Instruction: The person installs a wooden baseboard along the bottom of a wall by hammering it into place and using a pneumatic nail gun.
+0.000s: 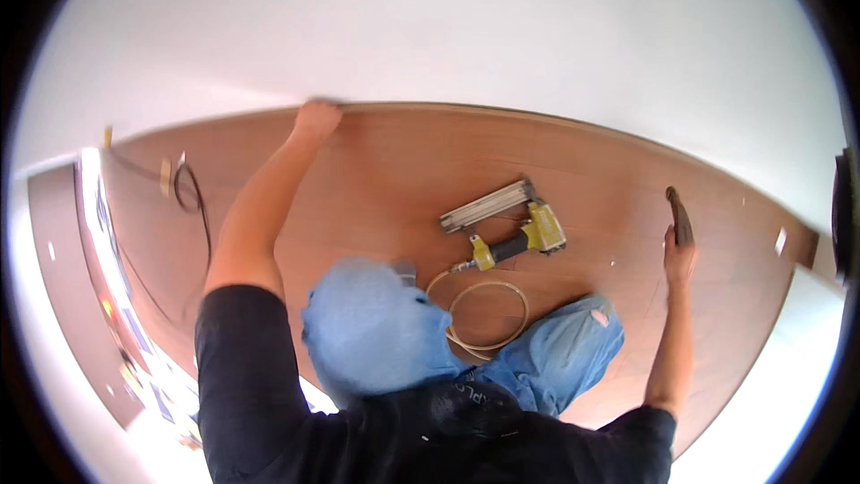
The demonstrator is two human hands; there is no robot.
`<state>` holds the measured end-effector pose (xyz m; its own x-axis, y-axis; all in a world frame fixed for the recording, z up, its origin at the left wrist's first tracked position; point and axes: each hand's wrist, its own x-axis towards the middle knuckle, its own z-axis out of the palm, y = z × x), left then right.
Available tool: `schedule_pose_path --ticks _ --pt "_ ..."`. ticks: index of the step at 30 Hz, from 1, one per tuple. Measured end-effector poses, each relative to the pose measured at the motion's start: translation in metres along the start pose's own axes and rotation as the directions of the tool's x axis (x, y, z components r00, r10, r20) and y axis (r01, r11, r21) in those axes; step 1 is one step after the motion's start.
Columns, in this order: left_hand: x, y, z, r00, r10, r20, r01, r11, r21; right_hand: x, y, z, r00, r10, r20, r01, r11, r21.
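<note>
The left hand [316, 116] grips the far edge of the brown wooden panel [403, 170]. The right hand [678, 255] holds a dark tool [679, 215] at right. A yellow nail gun [506, 224] lies between, its hose [488, 314] coiled near.

White wall [466, 27] above, plain, evenly lit. Brown wood-plank floor [394, 170] meets it just beyond left hand [318, 116]. Bright glare strip [94, 215] well left of that hand.
</note>
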<state>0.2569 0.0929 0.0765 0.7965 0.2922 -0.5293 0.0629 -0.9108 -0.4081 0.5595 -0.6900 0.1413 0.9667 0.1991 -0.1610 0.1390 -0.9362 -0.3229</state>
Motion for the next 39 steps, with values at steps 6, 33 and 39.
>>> schedule_pose_path --ticks 6,33,39 --pt "-0.003 -0.006 -0.019 1.000 0.002 0.025 0.002 0.988 -0.157 -0.073 -0.248 0.007 0.870 -0.488 -0.073 0.370 0.548 0.750" --pt "0.033 0.042 0.027 0.952 -0.281 -0.122 0.109 0.683 -0.722 -0.084 -0.626 0.240 0.666 -0.601 -0.441 0.592 0.066 0.804" --pt "0.024 0.045 0.069 0.921 -0.381 -0.078 0.145 0.522 -0.840 -0.101 -0.635 0.243 0.664 -0.660 -0.352 0.494 0.034 0.869"
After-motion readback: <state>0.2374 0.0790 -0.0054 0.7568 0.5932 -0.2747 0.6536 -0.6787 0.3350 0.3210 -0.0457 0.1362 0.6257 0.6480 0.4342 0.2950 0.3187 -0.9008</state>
